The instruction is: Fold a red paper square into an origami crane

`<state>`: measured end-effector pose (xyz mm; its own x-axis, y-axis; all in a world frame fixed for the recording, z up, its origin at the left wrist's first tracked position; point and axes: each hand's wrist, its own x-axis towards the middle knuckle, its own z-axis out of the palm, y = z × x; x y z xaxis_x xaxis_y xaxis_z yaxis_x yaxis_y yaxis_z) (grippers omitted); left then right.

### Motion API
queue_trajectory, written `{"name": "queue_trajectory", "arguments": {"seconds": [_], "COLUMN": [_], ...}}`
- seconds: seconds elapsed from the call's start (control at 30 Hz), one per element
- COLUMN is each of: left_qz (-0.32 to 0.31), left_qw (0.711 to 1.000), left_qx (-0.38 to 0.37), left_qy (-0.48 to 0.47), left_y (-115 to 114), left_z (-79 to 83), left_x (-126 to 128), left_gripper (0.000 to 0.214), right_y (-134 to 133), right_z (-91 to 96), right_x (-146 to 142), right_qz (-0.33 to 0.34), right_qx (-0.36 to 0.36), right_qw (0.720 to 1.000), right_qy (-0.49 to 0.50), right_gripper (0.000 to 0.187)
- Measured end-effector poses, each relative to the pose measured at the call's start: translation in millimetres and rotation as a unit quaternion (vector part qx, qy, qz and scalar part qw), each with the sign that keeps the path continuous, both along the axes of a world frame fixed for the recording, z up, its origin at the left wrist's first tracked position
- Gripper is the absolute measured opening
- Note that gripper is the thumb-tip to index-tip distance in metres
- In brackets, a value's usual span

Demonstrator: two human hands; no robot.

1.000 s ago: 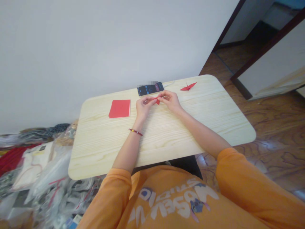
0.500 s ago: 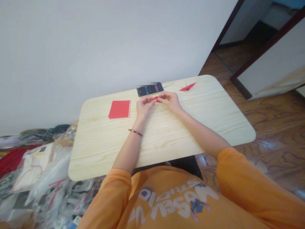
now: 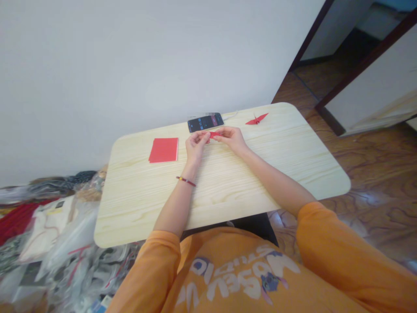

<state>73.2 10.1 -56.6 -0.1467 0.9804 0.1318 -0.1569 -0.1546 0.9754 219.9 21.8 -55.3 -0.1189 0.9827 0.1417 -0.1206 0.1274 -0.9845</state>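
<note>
A small piece of folded red paper (image 3: 214, 135) is pinched between my two hands, just in front of the phone. My left hand (image 3: 196, 143) grips its left end with thumb and fingers closed. On the other end, my right hand (image 3: 232, 138) has its thumb and fingertips pressed together. The fingers cover part of the paper, so its full shape is hidden. Left of my hands lies a stack of square red paper (image 3: 163, 150). A finished red paper crane (image 3: 257, 119) rests at the far right of the table.
A dark phone (image 3: 205, 122) with a lit timer display lies at the table's back edge, a white cable (image 3: 230, 115) at its right end. The pale wooden table (image 3: 137, 208) meets the wall. Bags and clothes (image 3: 65, 243) are heaped at the left.
The folded paper has turned slightly between my fingers and now shows as a flatter strip. My thumbs have shifted a little along it. Everything else stays put.
</note>
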Motion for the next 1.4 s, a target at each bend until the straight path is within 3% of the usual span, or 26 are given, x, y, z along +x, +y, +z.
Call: {"name": "queue_trajectory", "arguments": {"seconds": [0.47, 0.77, 1.0, 1.13, 1.4], "left_qz": [-0.054, -0.026, -0.080, -0.099, -0.046], "left_qw": [0.998, 0.999, 0.994, 0.991, 0.996], "left_qx": [-0.034, -0.017, -0.060, -0.089, -0.066], "left_qy": [0.014, 0.030, 0.050, 0.016, -0.032], "left_y": [-1, 2, 4, 7, 9], "left_z": [-6.9, -11.9, -6.6, -2.1, -0.2], "left_x": [5, 5, 6, 3, 3], "left_gripper": [0.030, 0.021, 0.024, 0.029, 0.023], "right_y": [9, 10, 12, 11, 9], "right_z": [-2.1, -5.0, -8.5, -6.9, -5.2], "right_x": [9, 8, 6, 4, 4], "right_qz": [-0.034, -0.035, -0.031, -0.016, -0.003], "right_qx": [-0.018, -0.012, -0.027, -0.039, -0.042], "right_qw": [0.999, 0.999, 0.999, 0.998, 0.997], "right_qy": [0.028, 0.019, 0.021, 0.054, 0.069], "right_gripper": [0.030, 0.032, 0.033, 0.035, 0.028]}}
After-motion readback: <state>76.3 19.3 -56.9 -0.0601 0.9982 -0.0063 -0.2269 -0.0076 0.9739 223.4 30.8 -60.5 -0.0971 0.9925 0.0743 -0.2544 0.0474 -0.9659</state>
